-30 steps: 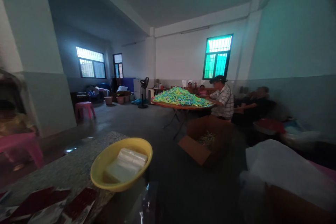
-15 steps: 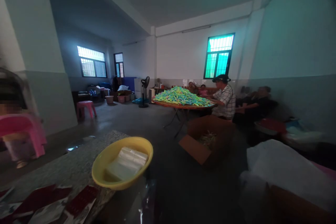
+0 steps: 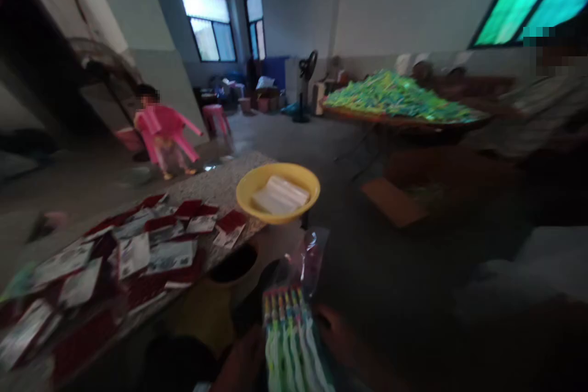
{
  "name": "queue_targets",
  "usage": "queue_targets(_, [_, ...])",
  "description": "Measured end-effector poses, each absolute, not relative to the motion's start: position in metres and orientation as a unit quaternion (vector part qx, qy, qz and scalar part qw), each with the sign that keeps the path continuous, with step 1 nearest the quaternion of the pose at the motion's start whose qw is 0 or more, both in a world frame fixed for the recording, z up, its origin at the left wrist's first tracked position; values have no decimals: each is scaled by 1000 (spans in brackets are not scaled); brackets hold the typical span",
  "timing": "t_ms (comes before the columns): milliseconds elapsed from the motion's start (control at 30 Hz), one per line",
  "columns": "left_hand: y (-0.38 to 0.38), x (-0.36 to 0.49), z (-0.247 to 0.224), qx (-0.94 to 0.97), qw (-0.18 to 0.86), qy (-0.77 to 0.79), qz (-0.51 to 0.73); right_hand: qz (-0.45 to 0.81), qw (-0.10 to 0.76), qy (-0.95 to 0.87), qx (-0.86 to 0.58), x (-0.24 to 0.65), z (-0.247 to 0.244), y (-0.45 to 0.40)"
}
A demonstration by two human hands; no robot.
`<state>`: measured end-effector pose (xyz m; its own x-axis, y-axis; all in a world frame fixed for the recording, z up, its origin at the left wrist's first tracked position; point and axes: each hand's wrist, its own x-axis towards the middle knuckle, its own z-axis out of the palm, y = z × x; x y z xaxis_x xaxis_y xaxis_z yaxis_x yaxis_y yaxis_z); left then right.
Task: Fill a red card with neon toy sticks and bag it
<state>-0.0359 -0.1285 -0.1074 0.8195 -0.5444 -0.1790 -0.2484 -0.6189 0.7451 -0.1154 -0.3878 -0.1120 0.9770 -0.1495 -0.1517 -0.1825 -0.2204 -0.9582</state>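
Note:
At the bottom centre is a clear plastic bag [image 3: 291, 331] holding a row of several slim sticks, wavy green and white below with multicoloured upper ends. Its empty, shiny top [image 3: 313, 257] sticks up beyond them. My left hand [image 3: 243, 355] grips the left side of the bag, dark and partly blurred. On the opposite side, my right hand [image 3: 336, 331] holds the bag's edge with curled fingers. Past the bag, a yellow basin [image 3: 243, 193] with folded clear plastic bags [image 3: 281, 195] in it sits at the corner of a speckled stone table [image 3: 243, 165].
Red and white printed cards [image 3: 172, 254] are scattered over the stone table. A round table bears a heap of green-yellow sticks [image 3: 390, 98]; a person [image 3: 542, 98] is beside it. An open cardboard box [image 3: 395, 202] stands on the floor. A child holds a pink stool [image 3: 160, 128] at left.
My view has turned down and to the left. Both hands and the bag of sticks have come into sight, and more of the cards show.

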Motion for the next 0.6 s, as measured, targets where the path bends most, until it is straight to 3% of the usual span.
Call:
queue_targets(200, [-123, -38, -112, 799, 479, -229, -281, 7, 640, 142, -755, -130, -127, -389])
queue_targets(600, [-99, -71, -89, 848, 377, -226, -296, 93, 584, 81, -803, -134, -130, -382])
